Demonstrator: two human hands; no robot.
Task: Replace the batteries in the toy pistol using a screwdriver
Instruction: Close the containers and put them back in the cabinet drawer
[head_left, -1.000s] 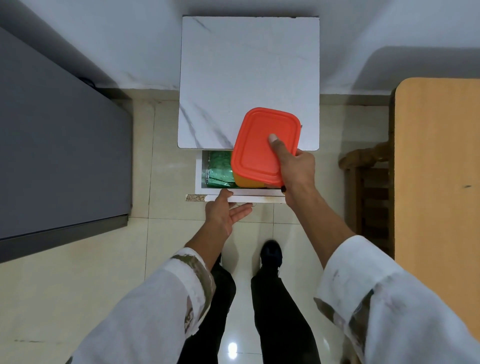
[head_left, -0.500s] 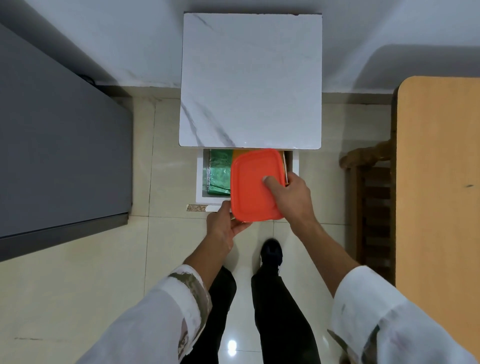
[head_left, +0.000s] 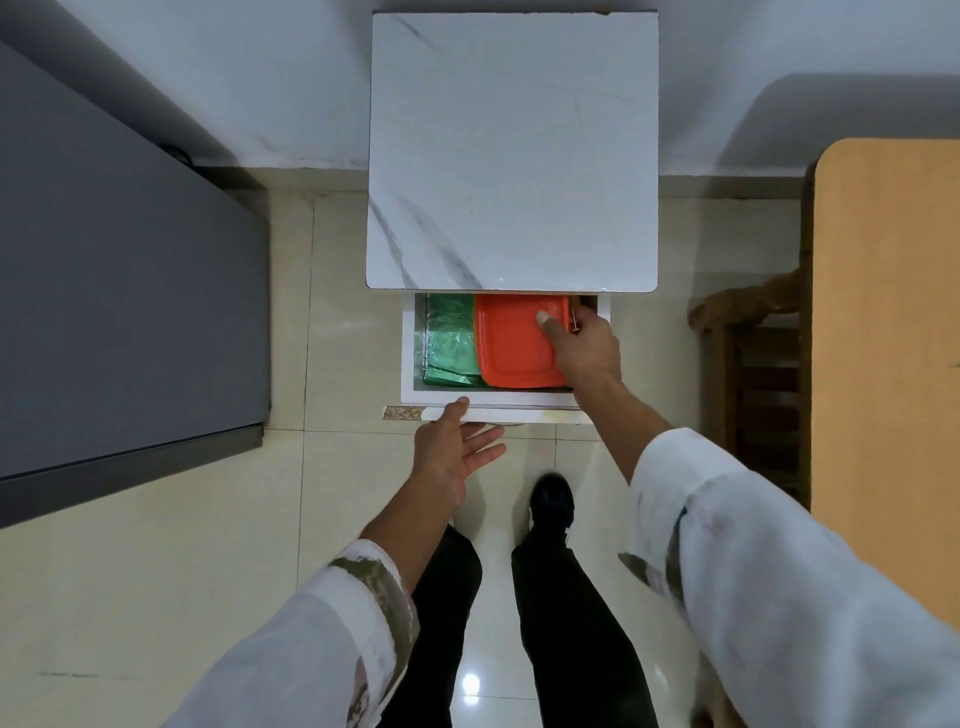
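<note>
A box with an orange lid (head_left: 511, 343) lies in the open drawer (head_left: 408, 358) of a small white marble-topped table (head_left: 511, 150). My right hand (head_left: 584, 348) grips the box at its right edge, with the thumb on the lid and the fingers down its side. My left hand (head_left: 449, 452) is open with spread fingers, and its thumb touches the drawer's front panel. A thin small item (head_left: 574, 319) shows by my right fingers; I cannot tell what it is. No toy pistol, batteries or clear screwdriver are in view.
A green plastic bag (head_left: 447, 343) fills the drawer's left half beside the box. A tall grey cabinet (head_left: 119, 312) stands to the left. A wooden table (head_left: 888, 338) and a wooden chair (head_left: 753, 364) are to the right. My legs stand on the tiled floor (head_left: 337, 338) below.
My right hand has brought the orange-lidded box down from above the tabletop into the drawer. My left hand has stayed at the drawer front, fingers now spread.
</note>
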